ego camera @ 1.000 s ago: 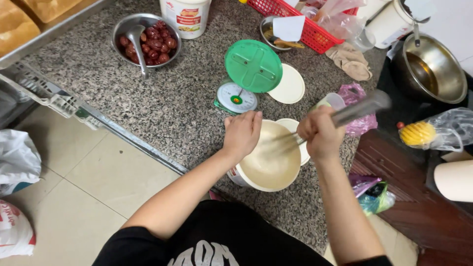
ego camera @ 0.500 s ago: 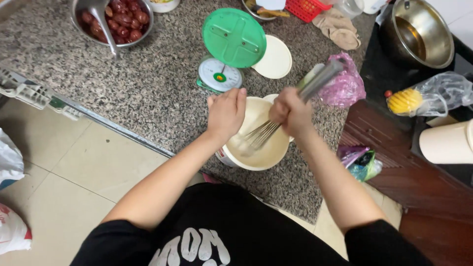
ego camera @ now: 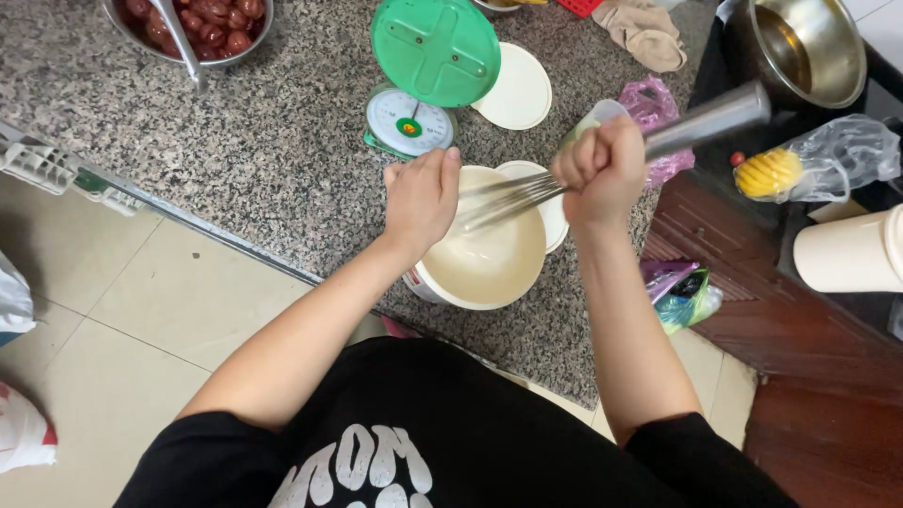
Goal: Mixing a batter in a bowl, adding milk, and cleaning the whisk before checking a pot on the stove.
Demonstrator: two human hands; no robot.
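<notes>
The right hand [ego camera: 602, 169] grips a whisk [ego camera: 527, 196] in the bowl [ego camera: 484, 268]; the left hand [ego camera: 423, 196] steadies its rim. The batter [ego camera: 489, 259] looks smooth and pale, so mixing seems well along.

Green kitchen scale [ego camera: 423, 80] – red dates bowl [ego camera: 193, 23] – steel pot [ego camera: 804, 47].

The bowl [ego camera: 484, 259] sits near the worktop [ego camera: 282, 141] edge. From it, the kitchen scale [ego camera: 419, 94] stands at 11 o'clock, a flat lid [ego camera: 517, 92] at 12, a dish of fruit [ego camera: 193, 28] far at 10, and a metal pot [ego camera: 809, 47] at 2. The whisk [ego camera: 527, 193] reaches into the bowl from 2 o'clock.
</notes>
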